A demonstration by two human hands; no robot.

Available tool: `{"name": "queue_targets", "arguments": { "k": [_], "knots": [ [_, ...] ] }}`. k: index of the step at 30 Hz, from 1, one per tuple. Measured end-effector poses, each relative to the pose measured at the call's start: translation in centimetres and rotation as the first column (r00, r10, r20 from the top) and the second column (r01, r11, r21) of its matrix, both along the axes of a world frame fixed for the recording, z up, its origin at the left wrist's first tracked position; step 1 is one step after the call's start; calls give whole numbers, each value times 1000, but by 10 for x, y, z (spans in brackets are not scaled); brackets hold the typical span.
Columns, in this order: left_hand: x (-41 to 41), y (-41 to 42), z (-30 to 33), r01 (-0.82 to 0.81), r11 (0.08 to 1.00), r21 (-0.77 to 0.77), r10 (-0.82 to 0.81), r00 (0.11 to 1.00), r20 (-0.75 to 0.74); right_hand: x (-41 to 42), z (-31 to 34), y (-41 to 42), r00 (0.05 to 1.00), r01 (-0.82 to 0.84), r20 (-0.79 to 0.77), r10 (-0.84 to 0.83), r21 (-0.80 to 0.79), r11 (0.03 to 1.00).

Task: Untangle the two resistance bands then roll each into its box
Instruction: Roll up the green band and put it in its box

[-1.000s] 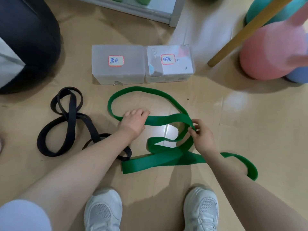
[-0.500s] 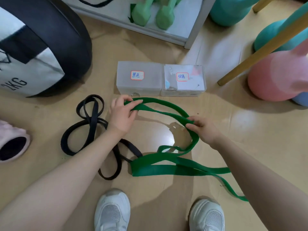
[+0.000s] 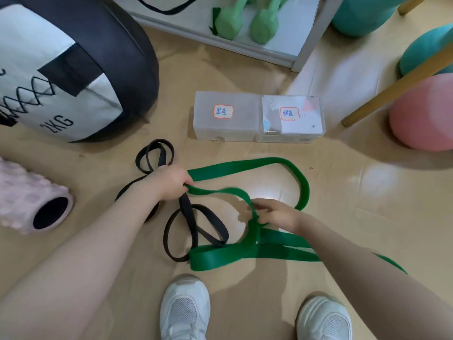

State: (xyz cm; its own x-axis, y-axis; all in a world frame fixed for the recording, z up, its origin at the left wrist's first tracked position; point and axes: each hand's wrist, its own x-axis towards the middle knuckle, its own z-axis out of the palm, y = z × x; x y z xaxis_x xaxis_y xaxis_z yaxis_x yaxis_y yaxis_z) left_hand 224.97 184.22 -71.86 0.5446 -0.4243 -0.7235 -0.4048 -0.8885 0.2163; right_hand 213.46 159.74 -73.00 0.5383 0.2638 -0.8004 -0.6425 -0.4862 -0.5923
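Observation:
A green resistance band (image 3: 277, 161) lies in loops on the wooden floor, with folded layers near my feet. My left hand (image 3: 171, 184) grips one end loop of it at the left. My right hand (image 3: 274, 214) pinches a twisted part of the green band at the middle. A black resistance band (image 3: 193, 224) lies in loops to the left, partly under my left hand and wrist; one loop reaches the green folds. Two translucent boxes stand side by side beyond: the left box (image 3: 225, 133) and the right box (image 3: 294, 134), each with a red-framed label.
A big black-and-white 2KG ball (image 3: 61, 69) sits at the far left, a pink foam roller (image 3: 31, 204) below it. A shelf with green dumbbells (image 3: 245, 23) is behind. Pink (image 3: 421, 114) and teal balls and a wooden leg (image 3: 397, 82) stand right. My white shoes (image 3: 186, 310) are at the bottom.
My left hand drew the green loop back from the boxes toward me and left, over the black band. My right hand shifted nearer, onto the twisted middle. The view tilted up.

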Motion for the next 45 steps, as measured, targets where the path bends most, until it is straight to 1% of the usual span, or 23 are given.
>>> {"name": "queue_targets", "arguments": {
  "k": [2, 3, 4, 6, 8, 10, 11, 13, 15, 16, 18, 20, 22, 24, 28, 30, 32, 34, 37, 39, 41, 43, 45],
  "knots": [
    [1, -4, -7, 152, 981, 120, -166, 979, 119, -15, -8, -23, 987, -111, 82, 136, -252, 961],
    [2, -9, -10, 175, 970, 171, -205, 963, 173, -22, -12, -32, 963, -193, 109, 245, -353, 916],
    [2, -15, -12, 149, 966, 211, -195, 956, 221, -29, -15, -36, 923, -284, 124, 364, -420, 862],
    [4, -28, -13, 9, 970, 245, -84, 951, 298, -42, -21, -33, 828, -411, 130, 545, -520, 749],
    [4, -37, -13, -111, 981, 156, 42, 919, 392, -50, -28, -22, 772, -431, 135, 621, -608, 667],
    [-2, -50, -9, -95, 995, -8, 89, 895, 437, -57, -35, -8, 752, -384, 138, 645, -703, 598],
    [-8, -57, -7, -29, 995, -91, 65, 903, 425, -60, -37, -4, 756, -353, 129, 641, -745, 567],
    [-25, -72, -2, 166, 965, -204, -80, 924, 374, -64, -37, -1, 774, -303, 120, 621, -791, 531],
    [-47, -84, -1, 323, 913, -250, -244, 922, 301, -65, -32, -3, 814, -248, 134, 565, -800, 546],
    [-58, -88, -5, 369, 892, -260, -305, 917, 256, -63, -29, -7, 857, -186, 160, 490, -791, 583],
    [-79, -91, -17, 429, 866, -258, -394, 902, 178, -58, -21, -23, 935, 21, 256, 244, -729, 684],
    [-94, -91, -29, 488, 852, -188, -473, 873, 120, -51, -12, -45, 937, 240, 348, -18, -609, 756],
    [-102, -90, -37, 546, 832, -97, -541, 838, 70, -44, -5, -65, 912, 374, 346, -221, -474, 797],
    [-105, -92, -41, 592, 805, -34, -589, 805, 76, -41, -4, -80, 899, 417, 309, -309, -392, 820],
    [-109, -110, -45, 614, 789, 26, -608, 773, 183, -36, 1, -90, 895, 407, 291, -337, -229, 884],
    [-112, -124, -46, 595, 802, 55, -596, 788, 153, -31, 9, -97, 879, 431, 285, -381, -138, 892],
    [-107, -139, -42, 526, 847, 72, -531, 843, 88, -25, 17, -108, 828, 522, 272, -490, -54, 851],
    [-95, -157, -29, 414, 909, 56, -417, 904, 89, -19, 23, -121, 785, 572, 285, -550, 6, 820],
    [-67, -182, 0, 219, 971, -94, -190, 950, 250, -8, 33, -134, 760, 569, 304, -575, 117, 814],
    [-46, -195, 20, 129, 971, -201, -46, 927, 371, 3, 42, -139, 767, 537, 276, -579, 216, 815],
    [-29, -205, 37, 45, 956, -290, 92, 893, 440, 18, 55, -143, 771, 498, 267, -579, 315, 808],
    [-20, -214, 57, -65, 927, -370, 242, 857, 456, 34, 72, -148, 772, 463, 285, -568, 360, 810],
    [-20, -221, 75, -167, 866, -472, 396, 805, 442, 47, 92, -153, 775, 419, 302, -555, 412, 809]
  ]
}}
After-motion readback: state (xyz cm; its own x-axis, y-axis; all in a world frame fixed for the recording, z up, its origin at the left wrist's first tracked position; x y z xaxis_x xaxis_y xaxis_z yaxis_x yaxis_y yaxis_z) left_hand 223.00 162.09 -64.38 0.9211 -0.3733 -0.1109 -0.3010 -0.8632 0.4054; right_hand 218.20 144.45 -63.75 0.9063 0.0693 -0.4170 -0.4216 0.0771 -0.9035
